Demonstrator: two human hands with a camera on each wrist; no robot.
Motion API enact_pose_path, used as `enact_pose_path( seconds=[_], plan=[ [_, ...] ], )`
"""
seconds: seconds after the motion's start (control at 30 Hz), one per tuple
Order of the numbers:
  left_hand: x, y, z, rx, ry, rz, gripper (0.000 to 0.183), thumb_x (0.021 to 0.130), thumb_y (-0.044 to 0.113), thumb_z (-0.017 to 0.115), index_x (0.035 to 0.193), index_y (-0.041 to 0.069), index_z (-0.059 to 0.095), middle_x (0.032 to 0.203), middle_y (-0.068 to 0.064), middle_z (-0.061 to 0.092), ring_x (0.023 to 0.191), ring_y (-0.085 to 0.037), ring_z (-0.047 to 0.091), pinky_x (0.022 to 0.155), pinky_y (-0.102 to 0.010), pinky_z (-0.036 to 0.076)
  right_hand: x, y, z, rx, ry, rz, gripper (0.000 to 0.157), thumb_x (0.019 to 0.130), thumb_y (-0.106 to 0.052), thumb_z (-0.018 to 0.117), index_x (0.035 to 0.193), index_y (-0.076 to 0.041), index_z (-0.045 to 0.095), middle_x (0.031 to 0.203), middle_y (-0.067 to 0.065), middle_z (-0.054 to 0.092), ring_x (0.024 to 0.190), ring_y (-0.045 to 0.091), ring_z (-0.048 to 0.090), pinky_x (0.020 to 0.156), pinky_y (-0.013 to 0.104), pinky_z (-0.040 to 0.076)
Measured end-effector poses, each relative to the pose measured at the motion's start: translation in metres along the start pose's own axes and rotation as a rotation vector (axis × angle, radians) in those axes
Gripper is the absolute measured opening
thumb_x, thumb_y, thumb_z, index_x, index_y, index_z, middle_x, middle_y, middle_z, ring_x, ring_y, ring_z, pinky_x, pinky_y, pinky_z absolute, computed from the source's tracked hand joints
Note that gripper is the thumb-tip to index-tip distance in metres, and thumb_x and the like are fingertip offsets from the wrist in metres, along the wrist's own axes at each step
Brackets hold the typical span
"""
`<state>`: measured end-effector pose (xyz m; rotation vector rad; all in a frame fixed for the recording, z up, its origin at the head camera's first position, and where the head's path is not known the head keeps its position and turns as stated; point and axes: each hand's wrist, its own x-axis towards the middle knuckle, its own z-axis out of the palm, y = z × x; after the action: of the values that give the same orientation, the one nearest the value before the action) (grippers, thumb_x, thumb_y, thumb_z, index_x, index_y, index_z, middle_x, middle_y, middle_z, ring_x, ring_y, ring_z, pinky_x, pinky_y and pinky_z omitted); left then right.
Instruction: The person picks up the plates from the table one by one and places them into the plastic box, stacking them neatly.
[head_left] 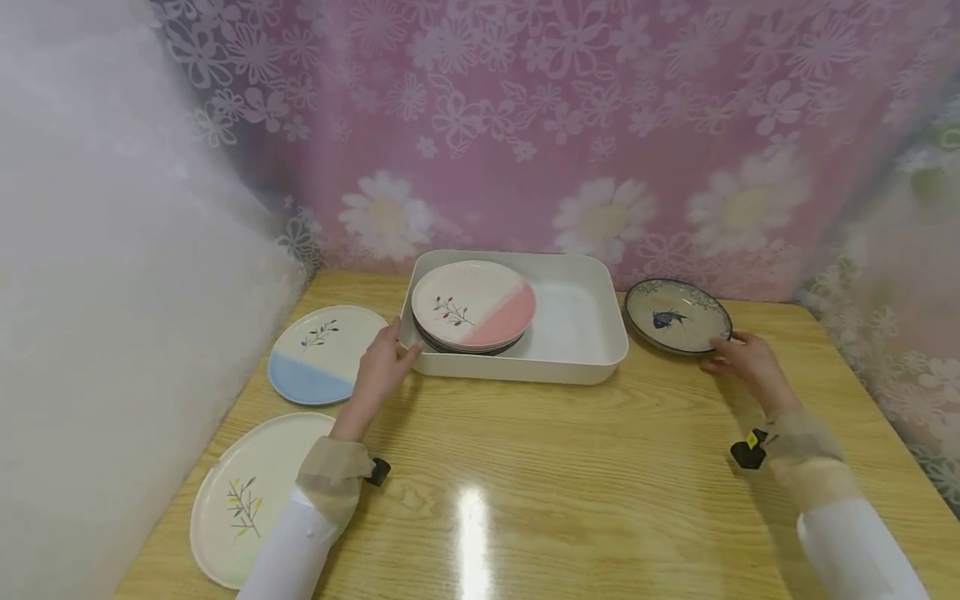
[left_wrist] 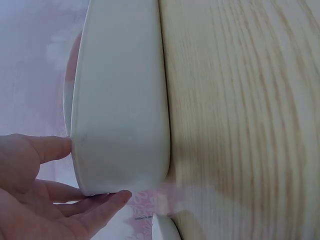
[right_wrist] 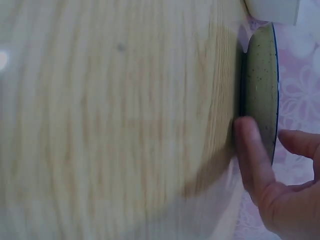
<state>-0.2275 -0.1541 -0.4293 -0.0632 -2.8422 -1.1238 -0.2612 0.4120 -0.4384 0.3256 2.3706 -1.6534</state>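
Note:
In the head view my left hand (head_left: 382, 362) is at the front left corner of a white rectangular bin (head_left: 525, 368). Its thumb touches the rim and the other fingers lie along the outer end wall, as the left wrist view shows on the bin wall (left_wrist: 120, 100). Inside the bin's left half, a pink-and-white plate (head_left: 472, 300) with a red sprig tops a stack. My right hand (head_left: 750, 362) grips a shallow beige dish (head_left: 686, 321) with a blue fish, thumb at the rim and fingers beneath. The right wrist view shows the speckled underside (right_wrist: 261, 80) just off the wood.
On the left of the wooden table (head_left: 540, 467) lie a blue-and-white plate (head_left: 322, 354) and, nearer, a large cream plate (head_left: 258, 492) with a yellow-leaf sprig, partly behind my left sleeve. Behind the bin hangs a pink flowered curtain (head_left: 487, 167); pale sheeting flanks both sides.

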Motion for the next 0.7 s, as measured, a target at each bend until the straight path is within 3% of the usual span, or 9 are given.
enact_pose_path(
  seconds=[0.27, 0.5, 0.7],
  plan=[
    [0.000, -0.001, 0.000, 0.034, -0.009, 0.008, 0.069, 0.105, 0.028, 0.058, 0.154, -0.011, 0.028, 0.151, -0.034, 0.039, 0.134, -0.049, 0.046, 0.109, -0.060, 0.040, 0.007, -0.004, 0.008, 0.322, -0.043, 0.069, 0.081, 0.108, -0.007, 0.037, 0.149, 0.001, -0.032, 0.162, 0.033, -0.011, 0.078, -0.001, 0.066, 0.097, 0.028, 0.055],
    [-0.001, -0.001, -0.001, 0.039, -0.022, -0.005, 0.070, 0.105, 0.028, 0.056, 0.154, -0.011, 0.026, 0.152, -0.035, 0.037, 0.134, -0.051, 0.044, 0.109, -0.060, 0.041, 0.008, -0.006, 0.013, 0.349, -0.033, 0.070, 0.075, 0.107, -0.005, 0.033, 0.152, 0.003, -0.026, 0.161, 0.031, -0.012, 0.080, -0.001, 0.063, 0.100, 0.029, 0.053],
    [0.001, -0.001, 0.001, 0.020, -0.030, -0.012, 0.070, 0.106, 0.029, 0.055, 0.155, -0.011, 0.025, 0.153, -0.034, 0.035, 0.136, -0.050, 0.042, 0.112, -0.059, 0.038, 0.007, -0.008, 0.015, 0.411, 0.022, 0.090, 0.072, 0.104, 0.001, 0.033, 0.155, 0.003, -0.017, 0.162, 0.029, -0.009, 0.079, 0.000, 0.064, 0.095, 0.029, 0.055]
  ],
)
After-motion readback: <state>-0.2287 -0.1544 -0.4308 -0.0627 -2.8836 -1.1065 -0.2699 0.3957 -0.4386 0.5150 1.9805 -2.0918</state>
